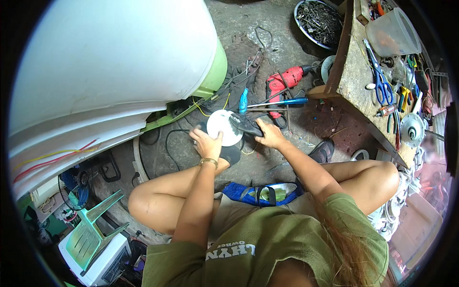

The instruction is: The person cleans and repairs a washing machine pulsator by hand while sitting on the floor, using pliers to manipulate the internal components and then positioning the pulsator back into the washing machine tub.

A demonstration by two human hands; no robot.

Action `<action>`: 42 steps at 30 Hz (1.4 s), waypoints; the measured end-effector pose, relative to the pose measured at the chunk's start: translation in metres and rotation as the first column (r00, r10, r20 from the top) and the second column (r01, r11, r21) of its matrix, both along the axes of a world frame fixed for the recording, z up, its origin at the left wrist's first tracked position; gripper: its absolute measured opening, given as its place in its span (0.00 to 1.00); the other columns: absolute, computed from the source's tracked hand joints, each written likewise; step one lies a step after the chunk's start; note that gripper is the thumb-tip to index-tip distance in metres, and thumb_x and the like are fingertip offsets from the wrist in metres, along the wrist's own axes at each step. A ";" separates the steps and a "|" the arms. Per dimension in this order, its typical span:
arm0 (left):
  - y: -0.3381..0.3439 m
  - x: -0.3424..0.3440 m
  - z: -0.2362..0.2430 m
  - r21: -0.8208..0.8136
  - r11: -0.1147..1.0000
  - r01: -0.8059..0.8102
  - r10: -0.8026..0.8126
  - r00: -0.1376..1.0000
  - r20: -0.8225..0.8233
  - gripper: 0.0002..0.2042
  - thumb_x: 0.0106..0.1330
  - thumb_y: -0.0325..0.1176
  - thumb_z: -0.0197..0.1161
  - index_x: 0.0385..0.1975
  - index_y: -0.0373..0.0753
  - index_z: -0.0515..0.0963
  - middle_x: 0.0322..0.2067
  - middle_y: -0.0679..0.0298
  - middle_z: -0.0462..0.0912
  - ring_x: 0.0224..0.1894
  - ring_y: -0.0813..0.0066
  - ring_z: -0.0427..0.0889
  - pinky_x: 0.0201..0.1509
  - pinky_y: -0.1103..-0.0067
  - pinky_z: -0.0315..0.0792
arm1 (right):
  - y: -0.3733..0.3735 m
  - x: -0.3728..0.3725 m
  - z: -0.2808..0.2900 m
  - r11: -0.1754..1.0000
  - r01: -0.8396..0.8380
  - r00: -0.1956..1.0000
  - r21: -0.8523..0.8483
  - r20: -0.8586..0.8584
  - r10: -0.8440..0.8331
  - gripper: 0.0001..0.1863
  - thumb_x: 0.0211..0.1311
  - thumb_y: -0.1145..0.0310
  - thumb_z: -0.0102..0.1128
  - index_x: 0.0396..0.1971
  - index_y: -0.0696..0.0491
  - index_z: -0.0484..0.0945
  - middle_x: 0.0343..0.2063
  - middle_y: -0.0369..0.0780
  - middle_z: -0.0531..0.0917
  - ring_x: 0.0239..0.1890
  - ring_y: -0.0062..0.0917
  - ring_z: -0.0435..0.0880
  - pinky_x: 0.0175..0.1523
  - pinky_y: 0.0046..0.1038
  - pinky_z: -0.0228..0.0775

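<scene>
A round white disc [218, 125] is between my hands, just above the floor in front of my crossed legs. My left hand [206, 143] grips its near left edge, thumb on the face; the other fingers are partly blurred. My right hand [271, 136] is closed around a black-handled tool [247, 126]. Its dark head lies against the right side of the disc; I cannot make out its exact kind. Just beyond the disc stand a blue-handled tool [244, 100] and a long screwdriver [292, 101].
A large white-and-green appliance body [129, 52] fills the left. A red power drill [282, 86] lies ahead. On the right, a wooden bench [351, 79] holds blue scissors [382, 88] and pliers. A basin of small metal parts [299, 21] stands behind. A blue pouch [232, 193] rests on my lap.
</scene>
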State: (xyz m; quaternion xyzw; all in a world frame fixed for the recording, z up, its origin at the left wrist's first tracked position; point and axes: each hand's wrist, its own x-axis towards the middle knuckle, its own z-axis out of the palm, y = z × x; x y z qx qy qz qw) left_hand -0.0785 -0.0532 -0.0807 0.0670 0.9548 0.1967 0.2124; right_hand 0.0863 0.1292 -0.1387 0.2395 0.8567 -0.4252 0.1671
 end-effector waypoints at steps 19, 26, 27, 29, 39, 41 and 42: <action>0.062 -0.012 -0.033 -0.103 0.601 0.792 -0.799 0.595 -0.084 0.20 0.39 0.45 0.68 0.38 0.57 0.80 0.45 0.67 0.73 0.63 0.66 0.64 0.52 0.57 0.57 | -0.037 0.024 -0.022 0.924 0.378 0.918 0.052 0.105 -0.382 0.20 0.36 0.57 0.67 0.34 0.46 0.81 0.25 0.48 0.83 0.34 0.46 0.83 0.43 0.43 0.75; 0.066 -0.019 -0.032 -0.053 0.506 0.861 -0.860 0.499 -0.107 0.19 0.40 0.44 0.68 0.37 0.58 0.81 0.44 0.67 0.73 0.58 0.65 0.68 0.47 0.59 0.58 | -0.062 0.025 -0.001 0.866 0.501 0.839 0.002 0.246 -0.486 0.21 0.37 0.57 0.68 0.36 0.49 0.81 0.26 0.47 0.84 0.34 0.44 0.83 0.44 0.41 0.75; 0.066 -0.021 -0.031 -0.054 0.477 0.877 -0.877 0.472 -0.091 0.19 0.39 0.43 0.69 0.37 0.57 0.81 0.46 0.67 0.72 0.58 0.64 0.67 0.47 0.60 0.58 | -0.065 0.025 0.001 0.870 0.492 0.837 -0.033 0.292 -0.463 0.23 0.38 0.56 0.69 0.37 0.49 0.81 0.26 0.47 0.84 0.34 0.43 0.83 0.44 0.40 0.75; 0.065 -0.022 -0.028 -0.066 0.435 0.898 -0.900 0.435 -0.006 0.19 0.41 0.45 0.68 0.38 0.56 0.81 0.49 0.64 0.72 0.58 0.63 0.67 0.50 0.59 0.58 | -0.064 0.025 0.007 0.874 0.476 0.833 -0.092 0.366 -0.415 0.26 0.39 0.53 0.71 0.41 0.50 0.80 0.26 0.46 0.84 0.33 0.42 0.84 0.44 0.39 0.74; 0.023 0.080 0.000 0.302 0.941 0.154 -0.081 0.967 -0.242 0.30 0.50 0.36 0.68 0.55 0.38 0.68 0.62 0.43 0.56 0.62 0.44 0.58 0.63 0.59 0.56 | -0.088 0.034 -0.009 0.471 0.598 0.743 -0.648 0.230 -0.628 0.26 0.70 0.56 0.49 0.57 0.62 0.68 0.45 0.46 0.78 0.47 0.28 0.76 0.55 0.27 0.67; 0.012 0.109 -0.006 0.362 0.876 -0.320 0.177 0.910 0.374 0.21 0.62 0.42 0.62 0.49 0.36 0.70 0.45 0.51 0.72 0.45 0.60 0.74 0.45 0.68 0.70 | -0.107 0.019 -0.009 0.534 0.588 0.681 -0.608 0.014 -0.733 0.24 0.70 0.57 0.48 0.54 0.62 0.70 0.41 0.48 0.82 0.45 0.33 0.79 0.53 0.31 0.69; 0.011 0.114 -0.004 0.379 0.816 -0.436 0.153 0.796 0.586 0.19 0.65 0.43 0.59 0.48 0.36 0.71 0.40 0.54 0.75 0.40 0.65 0.75 0.39 0.71 0.71 | -0.110 0.013 -0.005 0.557 0.550 0.668 -0.622 -0.073 -0.741 0.24 0.69 0.58 0.48 0.54 0.63 0.71 0.42 0.51 0.82 0.46 0.38 0.81 0.53 0.34 0.70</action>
